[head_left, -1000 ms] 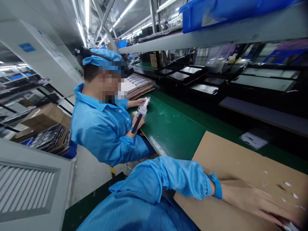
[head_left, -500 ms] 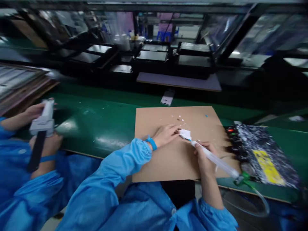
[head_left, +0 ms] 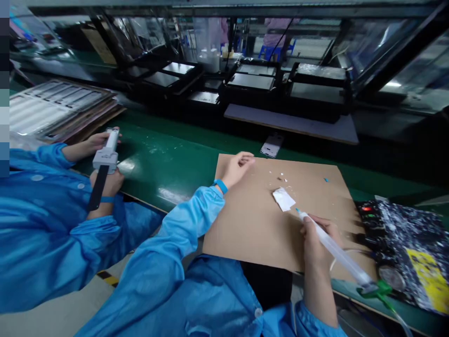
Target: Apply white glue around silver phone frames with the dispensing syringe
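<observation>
My right hand (head_left: 317, 234) is closed around a long clear glue-dispensing syringe (head_left: 338, 255). The syringe's blue needle tip (head_left: 297, 210) points at a small white square piece (head_left: 283, 199), a little apart from it, on a brown cardboard sheet (head_left: 252, 229). Above the sheet's far left corner is my left hand (head_left: 240, 167), its fingers loosely bent and apart, with nothing visible in them. Just beyond that hand lies a pale phone-sized panel (head_left: 271, 145) on the green bench.
A dispenser controller (head_left: 403, 243) with a red display stands at right, a green-ended hose (head_left: 380, 289) near it. White crumbs (head_left: 281, 174) dot the cardboard. On the left, a co-worker's hands (head_left: 108, 180) hold a grey-white device (head_left: 107, 157). Stacked trays (head_left: 66, 105) and black fixtures (head_left: 252, 79) stand behind.
My left hand has left the white piece and moved up and left towards the panel. The syringe tip has drawn slightly away from the piece. The whole view has shifted leftward.
</observation>
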